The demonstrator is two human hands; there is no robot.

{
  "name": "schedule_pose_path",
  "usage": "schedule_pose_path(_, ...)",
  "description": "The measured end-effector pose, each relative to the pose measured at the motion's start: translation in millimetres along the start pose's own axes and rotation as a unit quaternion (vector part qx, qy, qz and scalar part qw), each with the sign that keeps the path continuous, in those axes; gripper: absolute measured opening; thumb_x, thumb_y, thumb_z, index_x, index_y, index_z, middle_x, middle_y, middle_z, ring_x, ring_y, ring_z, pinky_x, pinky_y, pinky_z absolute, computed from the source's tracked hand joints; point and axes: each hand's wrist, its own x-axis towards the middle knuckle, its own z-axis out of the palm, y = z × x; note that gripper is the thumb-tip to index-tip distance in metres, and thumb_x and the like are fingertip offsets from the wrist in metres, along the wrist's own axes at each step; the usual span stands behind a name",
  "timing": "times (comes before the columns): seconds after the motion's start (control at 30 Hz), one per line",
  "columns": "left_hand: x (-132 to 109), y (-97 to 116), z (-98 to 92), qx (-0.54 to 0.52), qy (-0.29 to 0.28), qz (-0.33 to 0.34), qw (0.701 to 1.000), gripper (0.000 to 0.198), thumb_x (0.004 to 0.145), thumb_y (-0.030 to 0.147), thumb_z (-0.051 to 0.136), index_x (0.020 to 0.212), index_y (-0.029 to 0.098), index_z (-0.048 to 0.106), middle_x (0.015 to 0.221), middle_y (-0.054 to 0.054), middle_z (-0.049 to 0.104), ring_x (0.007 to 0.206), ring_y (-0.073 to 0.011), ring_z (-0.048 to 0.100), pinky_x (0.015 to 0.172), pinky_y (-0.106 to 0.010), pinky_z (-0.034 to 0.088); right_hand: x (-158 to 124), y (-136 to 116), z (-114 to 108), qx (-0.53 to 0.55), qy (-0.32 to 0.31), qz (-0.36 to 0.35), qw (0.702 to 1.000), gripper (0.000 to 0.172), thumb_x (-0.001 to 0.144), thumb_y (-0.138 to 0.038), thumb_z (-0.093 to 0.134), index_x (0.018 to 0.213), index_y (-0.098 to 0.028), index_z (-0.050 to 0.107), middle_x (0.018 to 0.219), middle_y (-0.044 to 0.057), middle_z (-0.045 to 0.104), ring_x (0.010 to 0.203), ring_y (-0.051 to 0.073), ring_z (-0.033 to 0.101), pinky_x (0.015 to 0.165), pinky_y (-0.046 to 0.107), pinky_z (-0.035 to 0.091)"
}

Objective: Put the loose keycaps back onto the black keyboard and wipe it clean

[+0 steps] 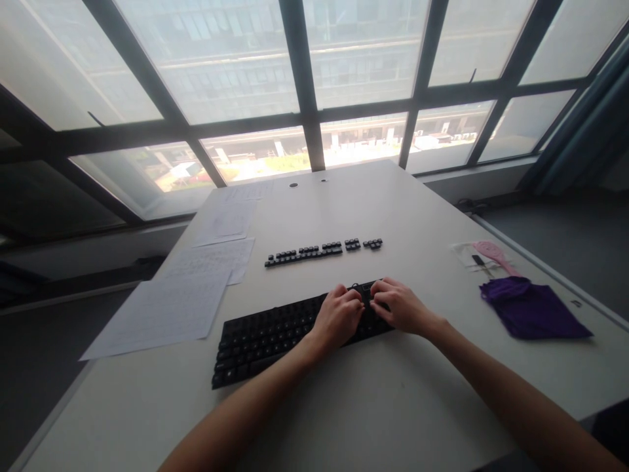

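We curl left hand (341, 312) and right hand (401, 307) over the black rectangular keyboard (270, 333) | any pinch: we cannot tell | blocky keycaps (310, 255) line the smooth tabletop (388, 400)

left hand (338, 316): curled | right hand (401, 307): curled, near left | forearms (265, 388): angled inward

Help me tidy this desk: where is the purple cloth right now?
In the head view, the purple cloth lies on the right side of the white desk, on the near side of the pink handled item.
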Motion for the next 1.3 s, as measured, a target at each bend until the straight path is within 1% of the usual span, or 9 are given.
schedule_pose_path(0.17,-2,1,-0.8,-0.001,-0.008,0.002,1.000,0.020,0.098,0.018,0.059,0.085,0.021,0.074,0.098,-0.006,0.073,0.092,-0.0231,0.057,0.086,-0.038,0.051,-3,0,2,0.003,0.010,0.005,1.000,0.016,0.094,-0.022,0.065,0.080,-0.024,0.072,0.098,0.006,0.071,0.091,0.022,0.060,0.081,0.037,0.051)
schedule_pose_path(0.3,11,-7,-4.2,-0.064,0.003,-0.032,0.997,0.015,0.096,0.021,0.064,0.085,0.022,0.074,0.096,-0.003,0.074,0.091,-0.0213,0.059,0.088,-0.036,0.049,2,12,4,0.072,0.041,0.009,0.997,0.019,0.096,-0.023,0.062,0.080,-0.024,0.071,0.096,0.004,0.073,0.092,0.022,0.063,0.085,0.036,0.051)
schedule_pose_path(0.43,56,-23,-0.6,-0.064,0.067,-0.076,0.993,0.015,0.098,0.024,0.063,0.095,0.020,0.077,0.099,-0.004,0.075,0.094,-0.0204,0.062,0.100,-0.038,0.045,27,52,9,0.059,0.158,0.115,0.979,0.017,0.096,-0.021,0.058,0.090,-0.021,0.074,0.090,0.006,0.072,0.088,0.022,0.064,0.086,0.037,0.051)
schedule_pose_path(0.5,87,-31,6.1,-0.037,0.074,-0.087,0.993,0.016,0.097,0.023,0.064,0.105,0.020,0.077,0.104,-0.005,0.074,0.099,-0.0219,0.061,0.103,-0.039,0.043,43,76,13,0.010,0.177,0.172,0.969,0.020,0.094,-0.018,0.057,0.101,-0.019,0.076,0.097,0.008,0.073,0.087,0.023,0.065,0.086,0.036,0.051)
schedule_pose_path(0.6,128,-40,20.6,0.022,0.045,-0.102,0.994,0.022,0.097,0.023,0.063,0.114,0.021,0.077,0.109,-0.008,0.072,0.104,-0.0246,0.058,0.099,-0.039,0.045,65,104,16,-0.059,0.153,0.220,0.962,0.027,0.094,-0.017,0.057,0.114,-0.020,0.075,0.108,0.010,0.071,0.096,0.024,0.065,0.084,0.034,0.051)
schedule_pose_path(0.73,162,-49,40.9,0.064,0.017,-0.114,0.991,0.018,0.097,0.023,0.064,0.105,0.022,0.080,0.105,-0.011,0.068,0.105,-0.0279,0.054,0.092,-0.040,0.047,80,119,19,-0.122,0.101,0.214,0.964,0.025,0.097,-0.019,0.057,0.112,-0.024,0.076,0.108,0.009,0.070,0.100,0.024,0.063,0.080,0.031,0.050)
schedule_pose_path(0.93,172,-61,53.9,0.078,0.012,-0.122,0.989,0.015,0.095,0.023,0.066,0.092,0.020,0.081,0.108,-0.014,0.065,0.113,-0.0316,0.048,0.093,-0.044,0.044,82,125,19,-0.152,0.085,0.188,0.967,0.020,0.098,-0.023,0.059,0.101,-0.025,0.078,0.106,0.010,0.069,0.100,0.024,0.060,0.079,0.031,0.050)
schedule_pose_path(1.17,170,-58,53.5,0.056,0.003,-0.094,0.994,0.021,0.096,0.021,0.062,0.086,0.019,0.081,0.100,-0.011,0.074,0.107,-0.0292,0.054,0.094,-0.042,0.045,77,126,16,-0.086,0.067,0.156,0.982,0.022,0.098,-0.017,0.057,0.094,-0.024,0.077,0.103,0.007,0.074,0.102,0.024,0.060,0.085,0.031,0.048)
schedule_pose_path(1.3,166,-52,47.3,0.033,0.011,-0.108,0.994,0.014,0.090,0.017,0.069,0.085,0.019,0.082,0.092,-0.010,0.077,0.099,-0.0283,0.059,0.092,-0.041,0.047,66,119,9,-0.071,0.084,0.157,0.981,0.019,0.094,-0.014,0.060,0.087,-0.021,0.076,0.097,0.008,0.074,0.099,0.024,0.062,0.086,0.034,0.049)
